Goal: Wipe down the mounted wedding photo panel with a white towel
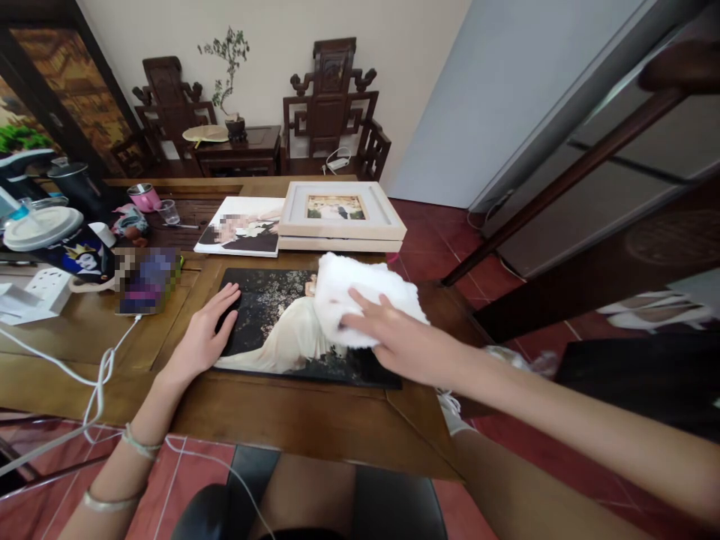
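A large dark photo print (270,322) showing a white gown lies flat on the wooden table (292,420) in front of me. My right hand (394,334) presses a white cloth (360,296) onto the print's right side. Resting flat on the print's left edge, my left hand (205,337) has its fingers spread and holds the print down.
Behind the print lie a second photo print (241,225) and a stack of white picture frames (340,214). At the left are a phone on a white cable (146,281), a power strip (48,289), cups (143,196) and a lidded container (42,229). Carved chairs (331,105) stand by the wall.
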Tool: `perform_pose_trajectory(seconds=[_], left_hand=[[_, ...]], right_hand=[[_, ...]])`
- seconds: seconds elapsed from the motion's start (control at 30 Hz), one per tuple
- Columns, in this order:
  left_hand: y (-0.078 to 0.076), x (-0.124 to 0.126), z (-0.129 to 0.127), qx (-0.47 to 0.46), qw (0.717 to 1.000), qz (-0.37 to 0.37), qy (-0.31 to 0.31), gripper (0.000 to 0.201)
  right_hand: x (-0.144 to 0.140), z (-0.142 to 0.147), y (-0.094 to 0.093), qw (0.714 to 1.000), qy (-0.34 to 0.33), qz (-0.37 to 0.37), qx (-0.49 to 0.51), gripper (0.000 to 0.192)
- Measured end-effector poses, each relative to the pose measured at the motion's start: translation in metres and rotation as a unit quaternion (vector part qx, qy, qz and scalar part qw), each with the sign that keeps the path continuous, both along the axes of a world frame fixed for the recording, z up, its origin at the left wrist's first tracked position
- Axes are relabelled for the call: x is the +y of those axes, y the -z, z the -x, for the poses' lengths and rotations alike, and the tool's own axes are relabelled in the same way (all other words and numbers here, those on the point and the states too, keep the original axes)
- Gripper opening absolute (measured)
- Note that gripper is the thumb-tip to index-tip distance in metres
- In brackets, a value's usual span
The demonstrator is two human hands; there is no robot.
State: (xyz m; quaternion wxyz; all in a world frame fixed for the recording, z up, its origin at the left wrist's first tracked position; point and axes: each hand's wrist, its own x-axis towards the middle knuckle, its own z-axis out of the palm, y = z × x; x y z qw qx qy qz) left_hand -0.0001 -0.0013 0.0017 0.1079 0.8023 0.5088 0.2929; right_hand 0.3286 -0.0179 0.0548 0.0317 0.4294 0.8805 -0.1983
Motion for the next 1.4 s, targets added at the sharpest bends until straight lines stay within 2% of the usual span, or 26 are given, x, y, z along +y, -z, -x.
perform_pose_trajectory(seconds=[0.13,0.27,0.37,0.5,0.63,0.73,0.8,0.9,1.0,1.07,1.13,1.2,1.27,1.4], left_hand=[[0.001,0.000,0.000,0.003,1.000,-0.010,-0.001,0.046],[0.001,0.001,0.000,0.002,1.000,-0.009,0.001,0.047],[0.001,0.001,0.000,0.003,1.000,-0.006,0.002,0.047],[0.001,0.001,0.000,0.000,1.000,-0.006,0.001,0.048],[-0.001,0.000,-0.001,-0.001,1.000,-0.002,0.001,0.048],[-0.002,-0.001,-0.001,0.000,1.000,-0.003,0.000,0.047],[-0.003,-0.002,-0.001,-0.001,1.000,-0.004,-0.003,0.046],[-0.002,-0.002,-0.001,-0.001,1.000,-0.004,-0.005,0.047],[-0.001,-0.001,-0.002,0.003,1.000,-0.004,-0.005,0.048],[-0.001,-0.001,-0.001,0.005,1.000,-0.003,-0.006,0.047],[0.000,0.000,-0.001,0.006,1.000,0.000,-0.006,0.047],[0.000,0.000,-0.001,0.006,1.000,0.003,-0.006,0.047],[-0.001,0.000,-0.001,0.004,1.000,0.004,-0.006,0.047],[-0.002,-0.001,-0.001,-0.004,1.000,0.007,-0.004,0.046]], right_hand=[[-0.050,0.003,-0.018,0.996,-0.038,0.077,-0.002,0.071],[-0.068,0.005,-0.039,0.987,-0.105,0.125,-0.003,0.059],[-0.054,0.005,-0.040,0.988,-0.102,0.111,-0.017,0.063],[-0.012,0.002,-0.023,0.996,-0.067,0.050,0.011,0.074],[0.032,0.001,-0.005,0.997,-0.068,-0.010,0.035,0.075],[0.042,0.008,0.002,0.997,-0.048,-0.053,0.006,0.073],[0.031,0.017,0.004,0.997,-0.026,-0.076,-0.014,0.073],[-0.004,0.036,0.000,0.996,-0.019,-0.070,-0.046,0.075],[-0.043,0.053,-0.008,0.992,-0.082,0.002,-0.095,0.077],[-0.060,0.060,-0.012,0.987,-0.133,0.035,-0.080,0.074],[-0.065,0.064,-0.015,0.984,-0.165,0.042,-0.047,0.070],[-0.057,0.065,-0.015,0.983,-0.179,0.037,-0.032,0.070],[-0.037,0.063,-0.014,0.984,-0.173,0.022,-0.028,0.071],[0.018,0.055,-0.007,0.994,-0.107,-0.027,-0.002,0.069]])
